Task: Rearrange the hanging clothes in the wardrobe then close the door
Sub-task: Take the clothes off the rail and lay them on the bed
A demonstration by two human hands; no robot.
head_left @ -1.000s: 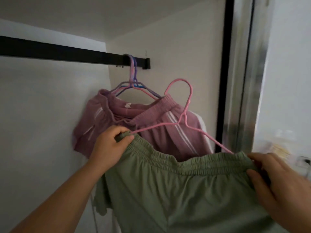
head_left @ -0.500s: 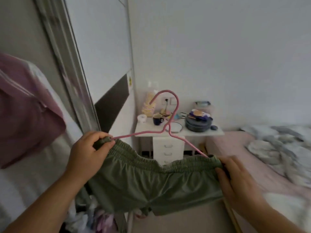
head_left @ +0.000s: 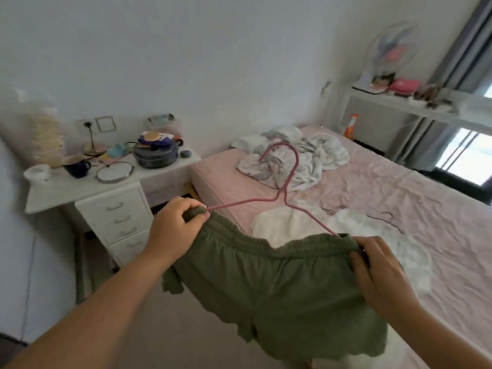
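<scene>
Green shorts (head_left: pixel 277 291) hang by their waistband on a pink wire hanger (head_left: pixel 285 187), held out in front of me over the near edge of the bed. My left hand (head_left: pixel 173 230) grips the left end of the waistband together with the hanger's left tip. At the other end, my right hand (head_left: pixel 378 272) pinches the waistband where the hanger's right arm goes into the fabric. The hanger's hook points up and away from me. The wardrobe is out of view.
A bed with a pink sheet (head_left: pixel 399 198) fills the right side, with a crumpled white blanket (head_left: pixel 300 158) and white garments (head_left: pixel 292 222) on it. A white bedside table (head_left: pixel 111 198) with drawers, a pot and cups stands on the left. A shelf (head_left: pixel 415 107) runs below the window.
My view has swung right, away from the wardrobe and toward the bed. The shorts on the hanger have come along, still held at both ends of the waistband.
</scene>
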